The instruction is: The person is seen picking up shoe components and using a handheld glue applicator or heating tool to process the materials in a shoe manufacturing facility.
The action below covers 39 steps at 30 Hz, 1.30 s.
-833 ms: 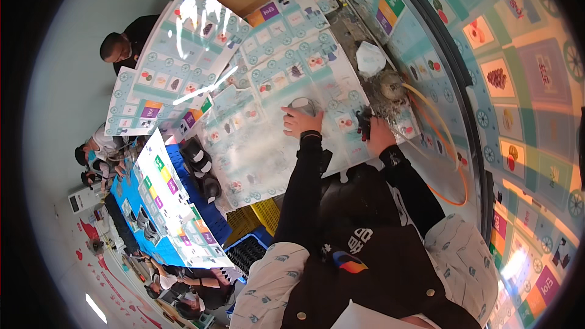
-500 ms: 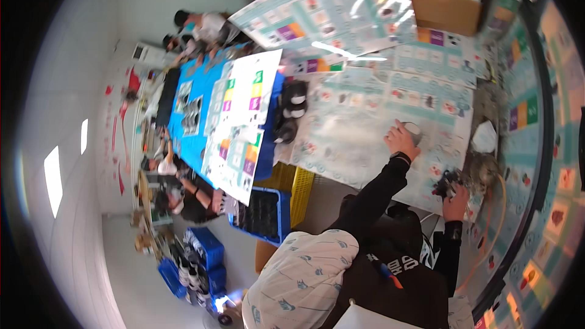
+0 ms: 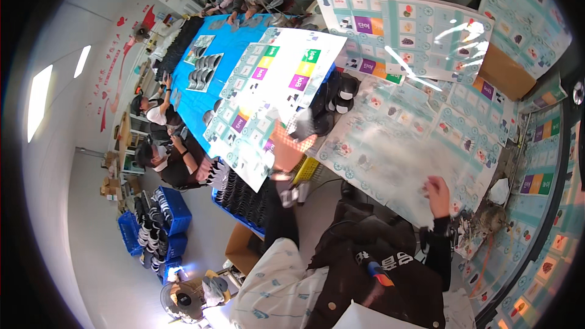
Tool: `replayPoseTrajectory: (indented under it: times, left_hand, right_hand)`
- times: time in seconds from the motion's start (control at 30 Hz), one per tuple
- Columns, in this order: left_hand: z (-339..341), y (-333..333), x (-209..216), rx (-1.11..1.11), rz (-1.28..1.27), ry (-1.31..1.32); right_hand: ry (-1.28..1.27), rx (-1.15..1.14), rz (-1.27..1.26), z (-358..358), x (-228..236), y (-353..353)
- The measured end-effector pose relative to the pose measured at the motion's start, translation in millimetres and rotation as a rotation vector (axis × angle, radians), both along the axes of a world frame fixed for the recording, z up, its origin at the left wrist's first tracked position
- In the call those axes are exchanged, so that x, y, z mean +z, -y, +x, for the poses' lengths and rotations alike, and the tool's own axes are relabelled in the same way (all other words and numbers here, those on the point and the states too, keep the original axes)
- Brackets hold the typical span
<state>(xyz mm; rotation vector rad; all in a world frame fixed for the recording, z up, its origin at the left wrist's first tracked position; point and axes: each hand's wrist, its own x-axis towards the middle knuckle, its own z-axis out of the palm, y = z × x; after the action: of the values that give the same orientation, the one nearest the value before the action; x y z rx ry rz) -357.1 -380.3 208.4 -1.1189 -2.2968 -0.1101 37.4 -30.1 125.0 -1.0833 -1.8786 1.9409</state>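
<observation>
My left hand [image 3: 291,151] is smeared by motion over the near edge of the white printed sheets [image 3: 301,49], left of my work table. A blurred grey-white rounded piece [image 3: 303,124] is at its fingers and seems held. Just beyond it sit dark rounded pieces [image 3: 344,88] with pale patches, at the table's left edge. My right hand [image 3: 437,197] hovers over the near right part of the printed sheet covering the table [image 3: 390,137]. Its fingers are loosely bent and apart, with nothing seen in them.
Beyond the sheets a blue table [image 3: 244,42] carries dark curved pieces, with several people around it. A blue crate [image 3: 241,198] of stacked dark curved pieces and a yellow crate [image 3: 308,170] stand below. A white crumpled thing [image 3: 499,191] lies at the right edge.
My left hand has swung left from the table middle, and the grey rounded piece there is gone from that spot. My right hand has let go of a dark object. The view has turned.
</observation>
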Motion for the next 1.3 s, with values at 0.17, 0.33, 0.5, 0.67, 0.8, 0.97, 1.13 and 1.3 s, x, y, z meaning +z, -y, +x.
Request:
replayPoseTrajectory:
  times: [0.17, 0.33, 0.5, 0.67, 0.8, 0.97, 1.13, 1.3]
  left_hand:
    - [9, 52, 24, 0.163, 1.161, 1.441]
    - [-31, 151, -12, 0.596, 1.040, 1.330]
    - [-64, 179, -32, 0.603, 1.092, 1.509]
    - [-73, 209, -44, 0.722, 1.211, 1.543]
    - [-85, 205, -63, 0.656, 1.260, 1.606]
    - [-88, 230, -60, 0.701, 1.347, 1.653]
    - [-102, 219, -45, 0.694, 1.291, 1.580]
    - [-151, 232, -15, 0.569, 0.752, 1.048]
  right_hand:
    - [-0.203, 0.141, -0.381, -204, 43, 52]
    - [-0.492, 0.374, 0.354, -446, -33, 105]
    - [0.226, 0.189, 0.604, -564, -75, 107]
    - [0.387, 0.079, 0.080, -603, -58, 141]
    - [0.308, 0.117, 0.221, -608, -39, 140]
    - [-0.276, -0.215, -0.224, -598, 2, 165]
    - [-0.341, -0.322, 0.034, -574, -14, 104]
    - [-0.062, -0.310, 0.112, -602, -51, 93]
